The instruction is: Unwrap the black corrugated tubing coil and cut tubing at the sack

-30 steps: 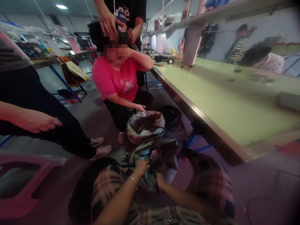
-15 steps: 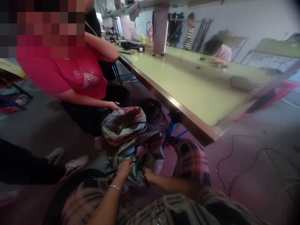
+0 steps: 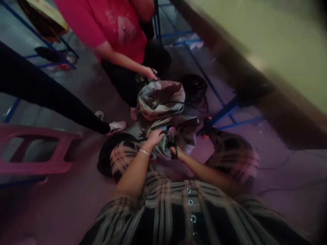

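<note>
Between my knees, my left hand is closed around a black cable, which runs left toward a dark coil beside my knee. My right hand grips black-handled scissors; a dark loop shows around the fingers, and the blades are blurred. The scissors are close to the left hand's fingertips. Under both hands lies an open, crumpled woven sack, its contents mostly hidden.
A second open sack stands beyond, with a co-worker's hand at its rim. Behind it lies a black cable coil. A green-topped table with blue legs is at right, a pink stool at left. Another person's shoe is nearby.
My view has tilted down and swung left, so the stool shows and the tabletop mostly leaves view. Both hands stay over the near sack, the scissors now turned upward near the left hand.
</note>
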Tool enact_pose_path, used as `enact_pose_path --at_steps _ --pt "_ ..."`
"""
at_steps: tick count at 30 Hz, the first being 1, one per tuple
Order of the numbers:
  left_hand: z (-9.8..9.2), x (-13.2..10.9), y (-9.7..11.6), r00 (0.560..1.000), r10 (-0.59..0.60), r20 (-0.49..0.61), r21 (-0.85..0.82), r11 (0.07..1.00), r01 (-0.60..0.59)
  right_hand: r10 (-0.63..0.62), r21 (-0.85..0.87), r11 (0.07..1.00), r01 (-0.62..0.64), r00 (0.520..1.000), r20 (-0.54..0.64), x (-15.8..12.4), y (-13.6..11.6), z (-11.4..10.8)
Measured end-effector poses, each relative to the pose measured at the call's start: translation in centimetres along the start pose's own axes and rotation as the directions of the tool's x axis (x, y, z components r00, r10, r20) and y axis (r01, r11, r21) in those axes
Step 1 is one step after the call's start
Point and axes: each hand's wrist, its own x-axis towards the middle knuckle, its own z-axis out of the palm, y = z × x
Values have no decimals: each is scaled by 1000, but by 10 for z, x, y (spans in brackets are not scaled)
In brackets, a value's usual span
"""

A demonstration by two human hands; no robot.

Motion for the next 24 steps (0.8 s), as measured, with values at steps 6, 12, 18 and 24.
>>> enact_pose_path --at_steps 6,12,18,24 --pt "-12 0 3 992 -42 -120 -57 998 36 -47 25 999 47 999 9 -3 -6 -6" --pt "-26 -7 12 973 -80 -215 -2 997 81 -141 -82 987 141 990 15 -11 -16 -8" --pt "-24 -15 19 979 -68 -191 27 997 75 -246 -230 942 247 969 31 -12 -22 -9" --pt "-16 -11 13 990 -24 -141 6 1000 25 -242 -272 931 245 969 43 -7 -22 -13"
